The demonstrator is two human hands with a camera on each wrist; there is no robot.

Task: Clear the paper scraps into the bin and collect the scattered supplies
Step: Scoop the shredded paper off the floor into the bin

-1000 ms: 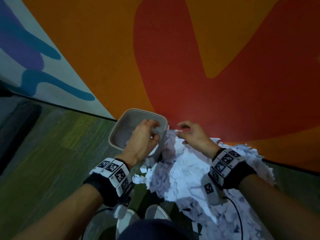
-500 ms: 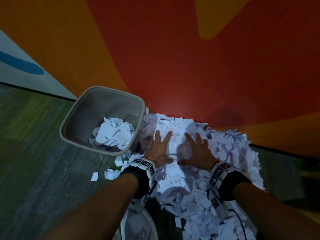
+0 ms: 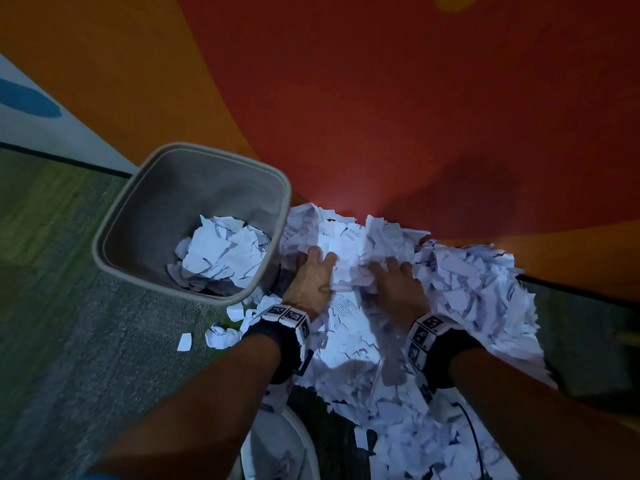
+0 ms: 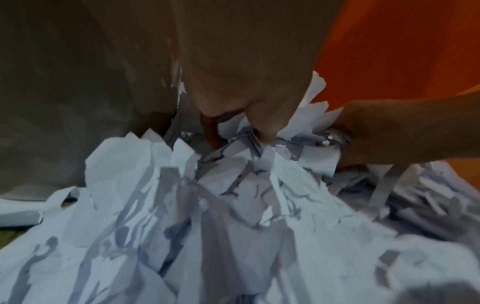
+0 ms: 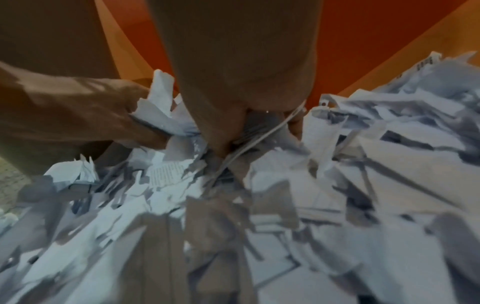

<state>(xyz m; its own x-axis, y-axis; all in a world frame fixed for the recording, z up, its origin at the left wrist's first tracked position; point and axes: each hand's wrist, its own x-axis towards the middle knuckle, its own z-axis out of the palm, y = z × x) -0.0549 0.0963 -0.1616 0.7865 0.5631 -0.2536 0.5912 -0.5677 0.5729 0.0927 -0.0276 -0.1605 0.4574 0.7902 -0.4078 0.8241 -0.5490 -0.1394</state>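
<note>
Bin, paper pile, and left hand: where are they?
bin point(image 3: 145, 216): head view, bare inside wall.
paper pile point(image 3: 467, 292): head view, right side of heap.
left hand point(image 3: 311, 282): head view, back of hand.

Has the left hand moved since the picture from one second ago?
Yes. The left hand has left the rim of the bin and moved right, down onto the paper pile beside it.
</note>
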